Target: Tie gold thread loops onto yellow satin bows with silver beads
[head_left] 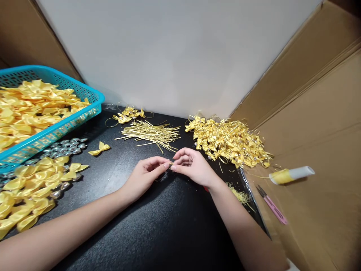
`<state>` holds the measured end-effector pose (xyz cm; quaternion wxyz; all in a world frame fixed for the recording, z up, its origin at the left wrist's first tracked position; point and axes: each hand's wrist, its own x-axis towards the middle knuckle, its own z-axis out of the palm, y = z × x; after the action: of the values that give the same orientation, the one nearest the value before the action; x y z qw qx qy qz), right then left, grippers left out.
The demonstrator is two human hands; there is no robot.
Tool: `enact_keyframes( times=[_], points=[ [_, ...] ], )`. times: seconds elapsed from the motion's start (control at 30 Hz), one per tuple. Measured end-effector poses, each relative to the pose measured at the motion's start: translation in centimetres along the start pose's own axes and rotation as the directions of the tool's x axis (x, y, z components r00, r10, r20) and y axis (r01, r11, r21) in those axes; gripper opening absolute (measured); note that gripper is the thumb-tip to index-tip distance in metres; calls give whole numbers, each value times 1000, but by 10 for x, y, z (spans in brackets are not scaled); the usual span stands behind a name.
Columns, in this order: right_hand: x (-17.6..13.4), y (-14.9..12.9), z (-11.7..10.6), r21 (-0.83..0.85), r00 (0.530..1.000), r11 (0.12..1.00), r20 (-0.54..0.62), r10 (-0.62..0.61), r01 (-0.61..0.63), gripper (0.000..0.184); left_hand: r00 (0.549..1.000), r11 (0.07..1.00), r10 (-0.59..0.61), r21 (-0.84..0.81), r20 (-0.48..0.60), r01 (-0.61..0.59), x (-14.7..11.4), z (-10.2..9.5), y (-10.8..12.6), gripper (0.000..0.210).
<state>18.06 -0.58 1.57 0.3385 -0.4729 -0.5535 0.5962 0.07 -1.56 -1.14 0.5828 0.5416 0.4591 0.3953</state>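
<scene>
Head view. We record both bare hands meeting over the textured black tabletop (pixel 135 233). The left hand (pixel 149 171) pinches a small, thin gold-coloured piece (pixel 170 164) between thumb and index finger. The right hand (pixel 193 167) closes thumb and a curled finger on the same piece, its index finger arched above. The piece therefore sits directly between the two sets of fingertips; it is too small and too covered for us to read its shape.

Just beyond the fingertips lies a loose heap of straight, thin gold-coloured strips (pixel 152 133). Behind it, we note a small cluster of yellow bows with gold loops (pixel 128 114). Right of the strips, near the right hand, is a large pile of yellow satin bows with gold ties and silver beads (pixel 225 139).

On the left hand's side: one lone yellow satin bow (pixel 99 148), shiny silver beads (pixel 64 146), a spread of yellow satin bows (pixel 39 184) nearer us, and a turquoise perforated plastic basket (pixel 97 98) filled with more bows.

Beyond the right forearm: a tangle of pale yellow thread (pixel 239 195) at the tabletop edge, then a white tube wound with yellow thread (pixel 284 176) and pink-handled snips (pixel 272 205) on brown cardboard (pixel 324 226).
</scene>
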Motion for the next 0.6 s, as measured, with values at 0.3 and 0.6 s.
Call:
enact_keyframes(
  times=[0.3,0.6],
  points=[
    [-1,-1,-4,-58,998,997,6,-56,56,27,1000,1000,-3,6,2,3,0,0,-1,23],
    [-1,-2,-6,-154,994,982,-4,-108,106,6,1000,1000,-13,13,23,13,-1,-1,-4,27]
  ],
)
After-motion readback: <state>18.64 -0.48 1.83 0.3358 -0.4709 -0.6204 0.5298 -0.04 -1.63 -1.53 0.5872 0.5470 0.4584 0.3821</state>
